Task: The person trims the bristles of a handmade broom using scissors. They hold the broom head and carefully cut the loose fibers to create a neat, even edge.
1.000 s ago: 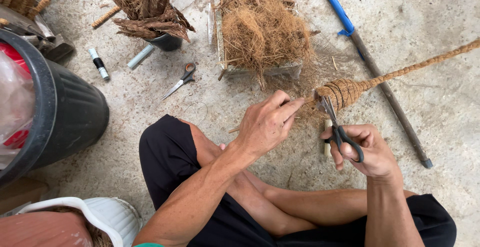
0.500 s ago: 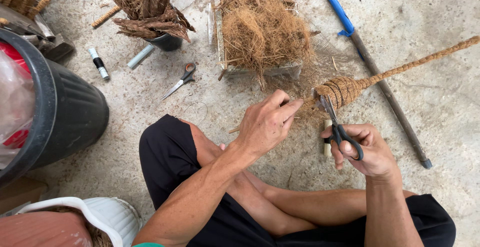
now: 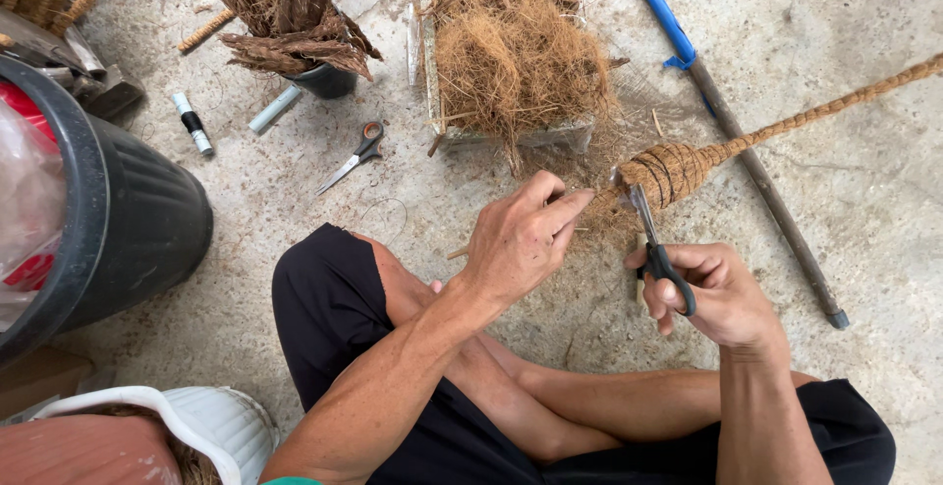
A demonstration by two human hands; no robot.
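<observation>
Down by my crossed legs, my right hand (image 3: pixel 715 293) is closed through the loops of the grey-handled scissors (image 3: pixel 656 249), blades pointing up so their tips sit right at the wound end of the coir-wrapped pole (image 3: pixel 678 169). My left hand (image 3: pixel 521 239) is pinched shut on loose fibres at that same bulbous end, pulling them taut, I think, so the blades can meet them cleanly. The pole lies on the concrete floor (image 3: pixel 835 13), its rope-bound shaft running off to the upper right. Just beyond it lies a blue-and-grey pipe (image 3: pixel 732 126). Further out, a tray of loose coconut fibre (image 3: pixel 511 48) sits within reach, a second pair of scissors (image 3: pixel 356 154) beside it, then a pot of bark strips (image 3: pixel 290 13). A black bin (image 3: pixel 128 220) stands to my left.
</observation>
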